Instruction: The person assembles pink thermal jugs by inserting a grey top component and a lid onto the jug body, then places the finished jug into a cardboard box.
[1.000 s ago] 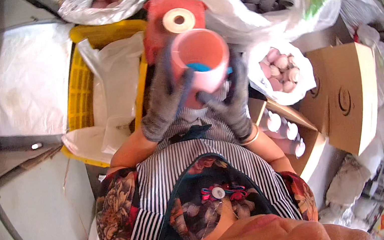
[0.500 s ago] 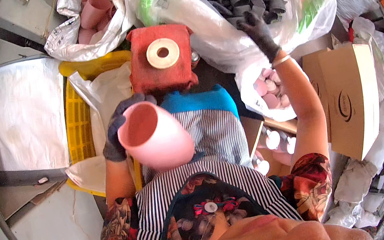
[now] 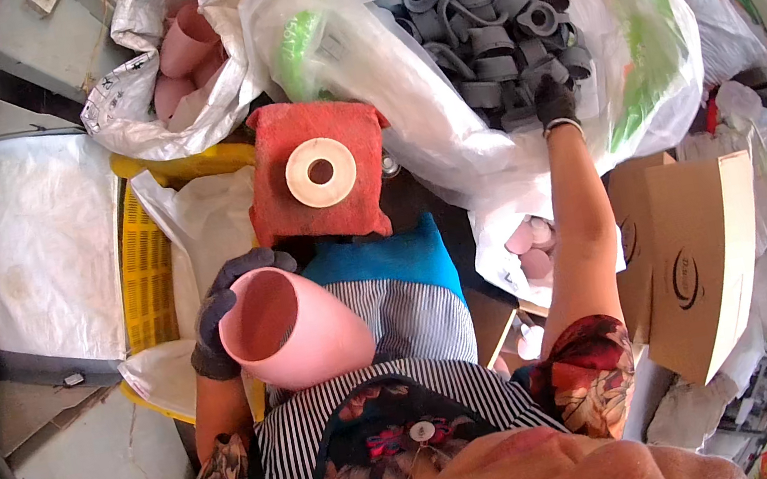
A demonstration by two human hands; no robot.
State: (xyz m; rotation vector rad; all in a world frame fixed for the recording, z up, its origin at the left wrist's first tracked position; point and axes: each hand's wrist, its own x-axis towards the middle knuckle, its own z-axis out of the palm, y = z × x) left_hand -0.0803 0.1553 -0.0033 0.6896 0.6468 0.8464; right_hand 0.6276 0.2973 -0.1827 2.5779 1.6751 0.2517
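My left hand (image 3: 215, 323), in a dark grey glove, is closed around the side of a pink, hollow, tumbler-shaped cup (image 3: 329, 335). The cup lies tilted over my lap, its open mouth toward the upper left. My right hand (image 3: 555, 101), gloved in the same dark colour, reaches into a large clear plastic bag (image 3: 441, 98). There it touches a heap of dark grey ring-shaped pieces with straps (image 3: 497, 38). Its fingers blend into the pieces, so I cannot tell whether it grips one.
Ahead of my lap, a white ring-shaped disc (image 3: 297, 178) rests on a red cloth-covered block (image 3: 284, 218). A white sack (image 3: 113, 107) holds more pink cups. A yellow crate (image 3: 138, 301) stands left, a cardboard box (image 3: 713, 266) right. Pink round pieces (image 3: 536, 263) fill a smaller bag.
My right hand has moved deeper into the heap of grey pieces, its arm straighter. My left hand still holds the pink cup. The view has shifted, so the surroundings sit lower.
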